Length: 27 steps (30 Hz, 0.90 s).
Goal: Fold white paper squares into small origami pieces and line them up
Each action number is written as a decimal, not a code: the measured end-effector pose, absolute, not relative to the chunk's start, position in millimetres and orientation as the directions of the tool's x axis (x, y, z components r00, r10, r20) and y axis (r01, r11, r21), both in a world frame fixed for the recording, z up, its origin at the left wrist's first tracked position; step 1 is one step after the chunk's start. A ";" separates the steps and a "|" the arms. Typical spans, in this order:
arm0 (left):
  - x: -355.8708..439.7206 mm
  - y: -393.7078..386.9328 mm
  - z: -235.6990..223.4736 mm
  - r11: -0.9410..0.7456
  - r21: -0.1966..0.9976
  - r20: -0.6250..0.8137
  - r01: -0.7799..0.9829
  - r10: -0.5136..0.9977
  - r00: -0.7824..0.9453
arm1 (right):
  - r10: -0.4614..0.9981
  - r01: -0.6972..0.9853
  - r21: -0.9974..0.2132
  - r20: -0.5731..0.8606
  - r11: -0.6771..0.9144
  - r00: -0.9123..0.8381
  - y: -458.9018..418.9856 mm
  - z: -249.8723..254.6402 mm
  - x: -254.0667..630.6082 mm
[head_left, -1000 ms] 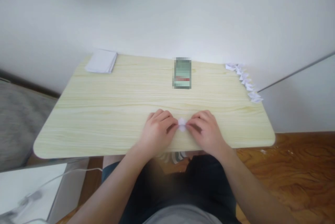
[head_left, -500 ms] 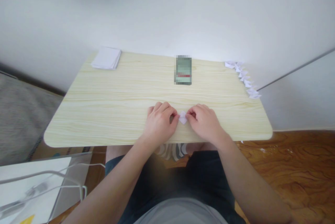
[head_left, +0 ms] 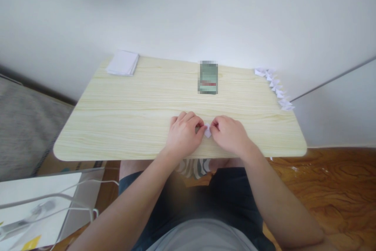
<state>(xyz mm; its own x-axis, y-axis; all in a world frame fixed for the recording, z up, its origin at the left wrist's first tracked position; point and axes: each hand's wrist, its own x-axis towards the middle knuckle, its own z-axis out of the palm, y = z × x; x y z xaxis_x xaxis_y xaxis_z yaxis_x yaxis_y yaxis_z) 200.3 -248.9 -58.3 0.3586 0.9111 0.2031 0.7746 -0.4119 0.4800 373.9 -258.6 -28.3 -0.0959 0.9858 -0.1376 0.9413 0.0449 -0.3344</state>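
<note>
Between my two hands, near the front edge of the table, is a small folded piece of white paper [head_left: 208,131]. My left hand [head_left: 187,130] pinches its left side between thumb and forefinger. On the opposite side, the fingertips of my right hand [head_left: 229,132] pinch the paper too. The fingers partly cover it, so its folds are hard to make out. Small folded white paper shapes [head_left: 275,85] stand in a row along the table's right edge. A stack of white paper sheets [head_left: 122,63] lies at the back left corner.
The pale wood-grain table [head_left: 132,106] has rounded front corners and meets a white wall [head_left: 188,16]. A phone-like object [head_left: 208,78], its surface pixelated, lies at the back middle. White cables [head_left: 79,208] and a white surface [head_left: 38,204] are low on the left.
My hands have come slightly closer together around the folded paper, and less of it shows between them. The whole view has shifted a little.
</note>
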 end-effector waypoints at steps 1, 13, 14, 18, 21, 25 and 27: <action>200.4 -249.0 -58.4 -0.415 0.481 0.206 0.773 0.910 0.360 | 0.988 0.941 -0.335 -0.128 0.042 -0.090 -259.6 -29.1 372.9; 200.0 -250.3 -59.8 -0.424 0.480 0.224 0.768 0.905 0.360 | 0.999 0.903 -0.429 0.046 0.004 0.017 -274.7 -47.1 372.4; 200.0 -250.4 -59.5 -0.424 0.481 0.223 0.767 0.906 0.361 | 0.999 0.902 -0.433 0.042 -0.001 0.021 -274.5 -46.7 372.2; 199.4 -252.2 -57.0 -0.442 0.477 0.227 0.760 0.897 0.379 | 0.999 0.901 -0.433 0.020 -0.021 0.033 -271.6 -43.7 371.1; 199.2 -254.0 -55.5 -0.463 0.470 0.238 0.752 0.886 0.397 | 0.999 0.900 -0.435 0.009 -0.031 0.038 -269.9 -42.7 371.9; 199.5 -255.0 -56.6 -0.464 0.450 0.238 0.763 0.886 0.398 | 0.999 0.868 -0.496 0.016 -0.030 0.044 -270.2 -43.8 376.2; 199.5 -255.1 -57.7 -0.465 0.447 0.243 0.764 0.885 0.396 | 0.999 0.849 -0.528 0.015 -0.018 0.030 -270.7 -45.2 379.1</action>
<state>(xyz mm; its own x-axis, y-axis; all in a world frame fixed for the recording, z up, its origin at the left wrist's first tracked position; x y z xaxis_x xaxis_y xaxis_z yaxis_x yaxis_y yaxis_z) 199.5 -255.1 -57.7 0.3963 0.8853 0.2435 0.7641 -0.4650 0.4472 379.1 -270.7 -45.2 0.0304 0.9994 0.0145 0.8492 -0.0182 -0.5277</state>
